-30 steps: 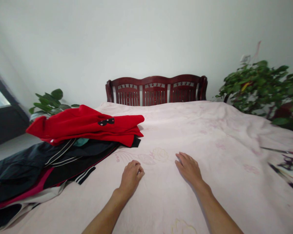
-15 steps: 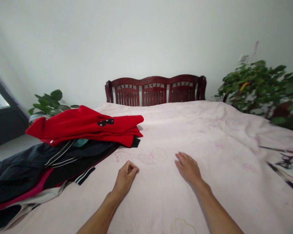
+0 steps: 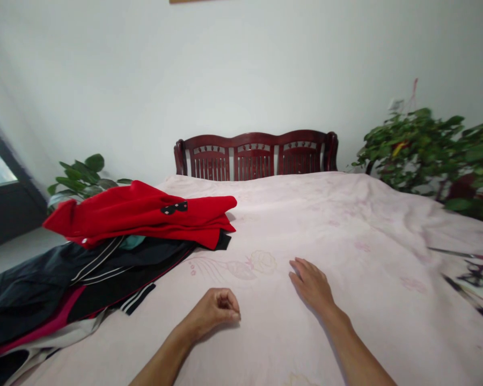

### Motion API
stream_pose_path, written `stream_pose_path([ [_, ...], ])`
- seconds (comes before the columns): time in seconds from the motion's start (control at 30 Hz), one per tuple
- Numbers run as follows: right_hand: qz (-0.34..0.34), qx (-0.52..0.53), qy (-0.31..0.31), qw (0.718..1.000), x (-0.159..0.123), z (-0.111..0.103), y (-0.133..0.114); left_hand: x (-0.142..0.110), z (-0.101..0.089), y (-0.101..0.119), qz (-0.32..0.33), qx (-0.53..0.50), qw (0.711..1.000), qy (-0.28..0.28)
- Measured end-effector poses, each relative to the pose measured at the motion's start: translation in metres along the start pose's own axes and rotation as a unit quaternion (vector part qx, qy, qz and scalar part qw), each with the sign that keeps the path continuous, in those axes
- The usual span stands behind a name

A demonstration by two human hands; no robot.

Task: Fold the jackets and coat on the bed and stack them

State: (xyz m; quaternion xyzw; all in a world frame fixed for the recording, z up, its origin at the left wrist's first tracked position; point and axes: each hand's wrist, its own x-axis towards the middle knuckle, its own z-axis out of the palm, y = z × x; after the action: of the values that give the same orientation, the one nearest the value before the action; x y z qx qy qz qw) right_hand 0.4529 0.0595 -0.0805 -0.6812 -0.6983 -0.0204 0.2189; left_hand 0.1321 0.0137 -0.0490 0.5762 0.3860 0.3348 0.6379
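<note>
My left hand (image 3: pixel 213 312) rests on the pale pink bedsheet (image 3: pixel 338 225) with its fingers curled into a loose fist; nothing shows in it. My right hand (image 3: pixel 312 285) lies flat on the sheet a little to the right, fingers stretched forward. To the left of both hands is a pile of clothes: a red garment (image 3: pixel 145 214) on top of dark garments with white stripes (image 3: pixel 84 273). Neither hand touches the pile.
A dark red wooden headboard (image 3: pixel 257 155) stands at the far end of the bed against a white wall. Leafy plants stand at the left (image 3: pixel 82 174) and right (image 3: pixel 434 147). Scissors (image 3: pixel 473 276) and thin dark items lie at the right edge.
My left hand has drawn back toward me and curled tighter into a fist. My right hand has stayed flat in place. The view has tilted slightly upward.
</note>
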Motion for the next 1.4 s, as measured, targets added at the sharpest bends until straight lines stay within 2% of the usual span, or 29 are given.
stream_pose_path([
  [0.07, 0.005, 0.004, 0.002, 1.0, 0.0, 0.001, 0.001, -0.007, -0.002, 0.004, -0.035, -0.049, 0.992, -0.111],
  [0.1, 0.007, 0.005, 0.004, 1.0, 0.0, 0.002, 0.001, -0.008, -0.003, 0.004, -0.032, -0.063, 0.989, -0.131],
  [0.13, 0.007, 0.007, 0.006, 1.0, -0.001, 0.003, 0.002, -0.008, -0.004, 0.004, -0.017, -0.065, 0.99, -0.12],
  [0.2, 0.002, 0.009, 0.011, 1.0, -0.001, 0.005, 0.004, -0.003, -0.007, 0.002, 0.025, -0.017, 0.999, -0.016],
  [0.27, -0.005, 0.009, 0.016, 1.0, 0.0, 0.006, 0.006, 0.005, -0.013, -0.003, 0.063, 0.086, 0.987, 0.116],
  [0.33, -0.008, 0.007, 0.019, 1.0, 0.0, 0.007, 0.006, 0.013, -0.021, -0.011, 0.109, 0.196, 0.952, 0.211],
  [0.43, -0.004, 0.005, 0.021, 1.0, 0.001, 0.009, 0.007, 0.02, -0.036, -0.023, 0.182, 0.293, 0.892, 0.292],
  [0.5, -0.003, 0.005, 0.02, 1.0, 0.001, 0.01, 0.008, 0.024, -0.044, -0.032, 0.194, 0.321, 0.862, 0.34],
  [0.6, -0.008, 0.008, 0.023, 1.0, 0.001, 0.013, 0.01, 0.027, -0.052, -0.04, 0.156, 0.363, 0.84, 0.372],
  [0.73, -0.011, 0.011, 0.024, 1.0, 0.001, 0.014, 0.013, 0.028, -0.052, -0.041, 0.114, 0.444, 0.825, 0.331],
  [0.83, -0.007, 0.015, 0.019, 1.0, 0.001, 0.011, 0.012, 0.027, -0.049, -0.037, 0.099, 0.467, 0.823, 0.306],
  [1.03, 0.009, 0.022, 0.009, 1.0, 0.001, 0.007, 0.008, 0.027, -0.048, -0.038, 0.119, 0.386, 0.856, 0.323],
  [1.13, 0.011, 0.023, 0.01, 1.0, 0.001, 0.009, 0.01, 0.029, -0.051, -0.038, 0.141, 0.251, 0.886, 0.363],
  [1.2, 0.012, 0.025, 0.012, 1.0, 0.0, 0.011, 0.011, 0.028, -0.058, -0.031, 0.145, 0.135, 0.889, 0.413],
  [1.27, 0.013, 0.028, 0.015, 0.999, 0.0, 0.013, 0.013, 0.026, -0.072, -0.018, 0.142, 0.027, 0.867, 0.478],
  [1.33, 0.011, 0.032, 0.018, 0.999, 0.0, 0.015, 0.015, 0.022, -0.092, 0.002, 0.148, -0.057, 0.817, 0.554],
  [1.4, 0.012, 0.039, 0.02, 0.999, 0.0, 0.016, 0.017, 0.018, -0.115, 0.025, 0.18, -0.107, 0.761, 0.613],
])
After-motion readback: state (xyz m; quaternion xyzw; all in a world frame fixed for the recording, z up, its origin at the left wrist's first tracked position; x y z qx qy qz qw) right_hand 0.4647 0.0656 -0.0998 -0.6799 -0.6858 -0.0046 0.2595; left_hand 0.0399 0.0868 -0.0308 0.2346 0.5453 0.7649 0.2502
